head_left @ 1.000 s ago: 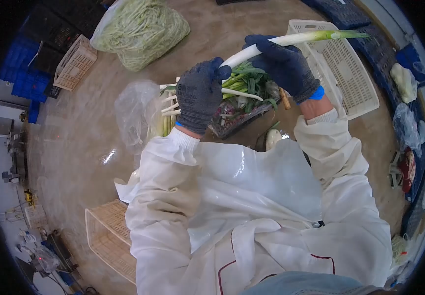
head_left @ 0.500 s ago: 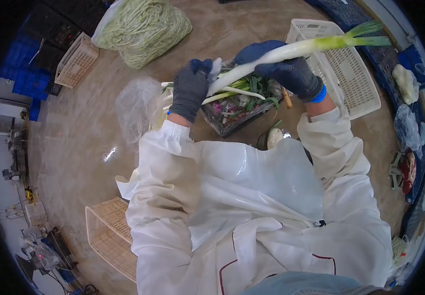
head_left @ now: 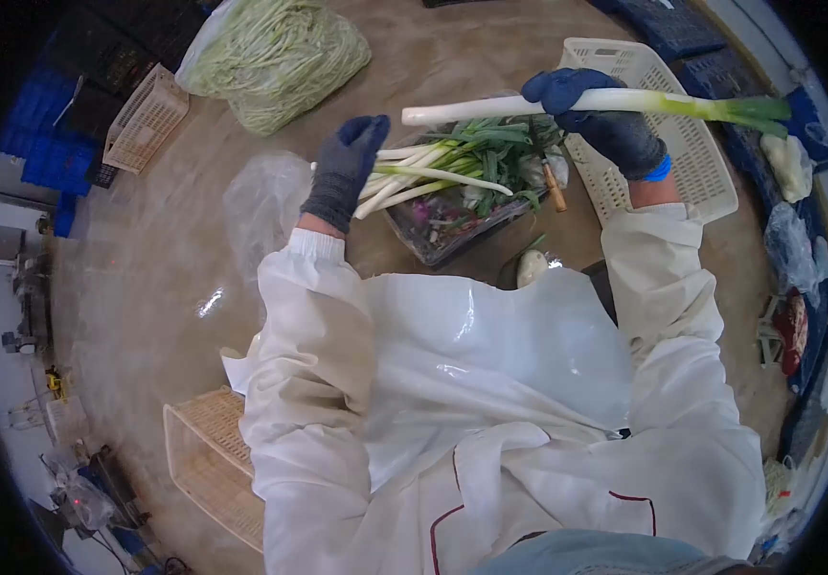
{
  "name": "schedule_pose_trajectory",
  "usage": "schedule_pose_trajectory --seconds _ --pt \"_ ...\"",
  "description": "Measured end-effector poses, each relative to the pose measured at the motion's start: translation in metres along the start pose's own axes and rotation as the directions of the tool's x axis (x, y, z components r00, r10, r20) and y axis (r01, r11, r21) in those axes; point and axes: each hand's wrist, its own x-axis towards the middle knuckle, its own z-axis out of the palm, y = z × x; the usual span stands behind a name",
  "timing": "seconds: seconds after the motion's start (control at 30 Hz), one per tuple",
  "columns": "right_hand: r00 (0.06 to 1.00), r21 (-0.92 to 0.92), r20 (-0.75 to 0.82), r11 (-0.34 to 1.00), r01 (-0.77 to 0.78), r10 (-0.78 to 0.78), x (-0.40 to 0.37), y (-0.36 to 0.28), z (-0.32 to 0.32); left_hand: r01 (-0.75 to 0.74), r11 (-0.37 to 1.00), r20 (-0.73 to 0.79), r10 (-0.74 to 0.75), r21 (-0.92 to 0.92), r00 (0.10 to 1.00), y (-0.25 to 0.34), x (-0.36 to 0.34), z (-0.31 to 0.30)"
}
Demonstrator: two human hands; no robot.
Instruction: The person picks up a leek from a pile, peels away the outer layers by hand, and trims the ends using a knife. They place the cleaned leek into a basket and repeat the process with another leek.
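Observation:
A long leek [head_left: 490,110], white shaft with trimmed green leaves, lies almost level in my right hand [head_left: 610,125]. That hand's dark gloved fingers wrap round it; the white root end points left. My left hand [head_left: 345,168], also gloved, is closed apart from the leek's white end; whatever its fingers hold is hidden. Below and between the hands, more leeks [head_left: 433,172] lie across a dark crate [head_left: 447,251] of vegetable scraps, their white ends close to my left hand. A wooden-handled knife [head_left: 555,187] rests at the crate's right side.
A white plastic basket [head_left: 715,177] stands right of my right hand. A bag of long green vegetables [head_left: 284,67] sits on the floor at upper left. Clear plastic film [head_left: 265,196] lies left of my left hand. Another basket [head_left: 208,450] is at lower left.
My left hand has moved left, away from the leek, and the white strip at its fingers no longer shows. My right hand has shifted right, and the leek has turned from slanted to nearly level.

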Motion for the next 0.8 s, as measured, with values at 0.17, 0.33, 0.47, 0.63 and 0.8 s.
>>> schedule_pose_trajectory --seconds 0.17,0.33,0.47,0.63,0.8 --pt "0.971 0.207 0.165 0.969 0.135 -0.171 0.007 0.005 -0.002 0.457 0.397 0.414 -0.194 -0.796 0.890 0.086 -0.024 0.013" --pt "0.997 0.054 0.044 0.996 -0.073 0.070 0.004 -0.006 0.024 0.150 0.441 0.141 -0.052 -0.885 0.989 0.080 -0.021 0.018" --pt "0.988 0.160 0.025 0.975 -0.156 0.154 0.005 -0.007 0.037 0.149 0.392 0.114 -0.113 -0.908 0.987 0.089 -0.025 0.013" --pt "0.992 0.111 -0.064 0.989 -0.100 0.107 0.007 -0.017 0.058 0.028 0.431 -0.012 -0.091 -0.902 0.996 0.073 -0.021 0.018" --pt "0.981 0.276 -0.105 0.952 -0.131 0.165 0.008 -0.011 0.062 0.036 0.457 -0.039 -0.154 -0.889 0.987 0.081 -0.027 0.015"
